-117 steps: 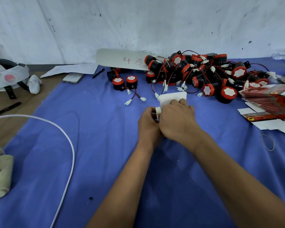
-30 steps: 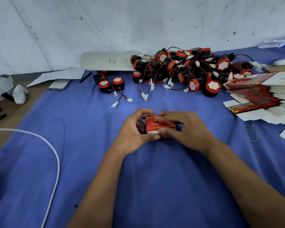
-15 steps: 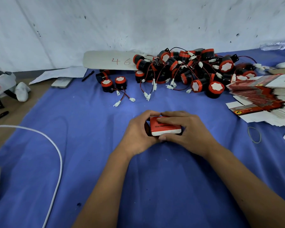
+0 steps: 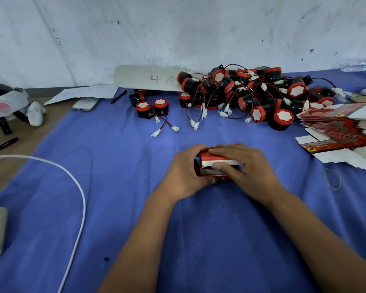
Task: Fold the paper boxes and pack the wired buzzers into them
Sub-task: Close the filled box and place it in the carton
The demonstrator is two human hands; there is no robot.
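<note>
Red box (image 4: 217, 166) between two hands (image 4: 217, 172)

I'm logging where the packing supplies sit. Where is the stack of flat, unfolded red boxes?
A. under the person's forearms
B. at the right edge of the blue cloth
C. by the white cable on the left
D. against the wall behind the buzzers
B: the stack of flat boxes lies fanned at the blue cloth's right edge, beside the buzzer pile.

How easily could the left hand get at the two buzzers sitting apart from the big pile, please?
Probably yes, once freed: the left hand grips the red box now. The two buzzers stand ahead of it, and only bare blue cloth and their own loose wires lie between.
</note>
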